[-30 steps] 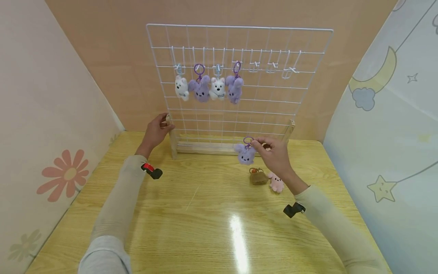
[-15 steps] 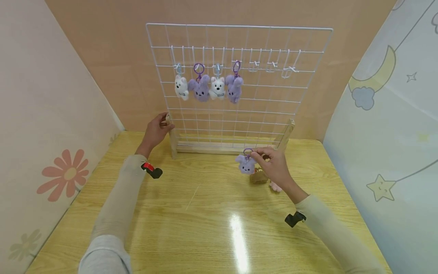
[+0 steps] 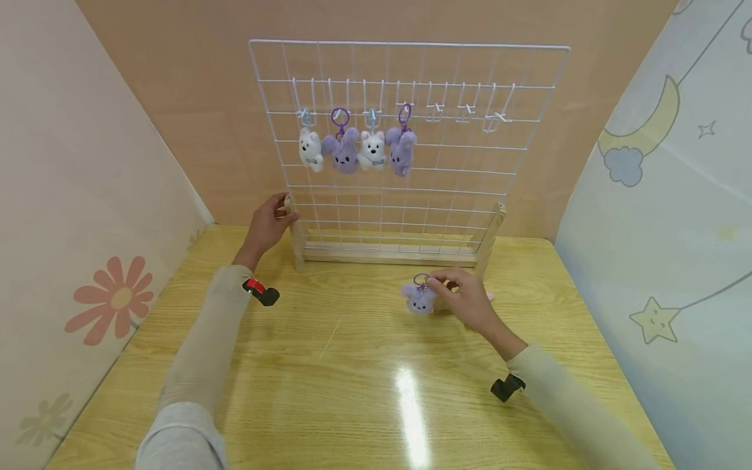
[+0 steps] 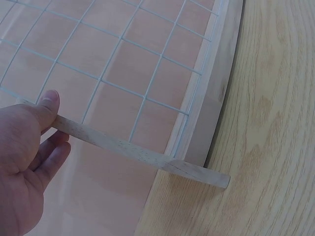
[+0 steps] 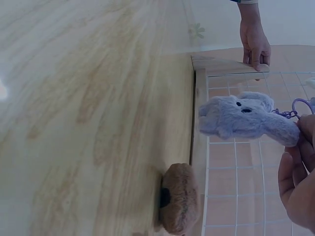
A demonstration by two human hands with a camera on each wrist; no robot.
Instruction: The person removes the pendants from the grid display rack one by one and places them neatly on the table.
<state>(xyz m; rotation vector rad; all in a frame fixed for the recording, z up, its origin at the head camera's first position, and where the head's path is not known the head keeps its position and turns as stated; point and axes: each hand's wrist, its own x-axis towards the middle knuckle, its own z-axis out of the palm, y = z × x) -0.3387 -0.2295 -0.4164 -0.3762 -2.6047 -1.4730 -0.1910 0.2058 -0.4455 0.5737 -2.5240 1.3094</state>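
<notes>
With thumb and fingers, my left hand (image 3: 269,227) grips the upper end of the stand's left wooden post (image 4: 128,149). My right hand (image 3: 467,301) pinches a purple plush keychain (image 3: 420,301) near its purple ring (image 5: 300,107). The plush hangs just above the table, in front of the stand, face outward. In the right wrist view, one of its ears touches the fingers. A brown plush (image 5: 181,199) lies on the table beneath the right hand, mostly hidden in the head view. Only a sliver of a pink plush (image 3: 490,296) shows behind that hand.
A white wire grid (image 3: 446,171) stands upright in the wooden base (image 3: 388,254). White plush keychains (image 3: 372,151) and purple plush keychains (image 3: 344,151) hang on its left hooks. Several hooks (image 3: 466,111) to their right carry nothing. Patterned walls flank the table (image 3: 305,378).
My right hand has come down and toward me with the purple plush keychain, now covering most of the brown and pink plushes. The left hand stays on the post.
</notes>
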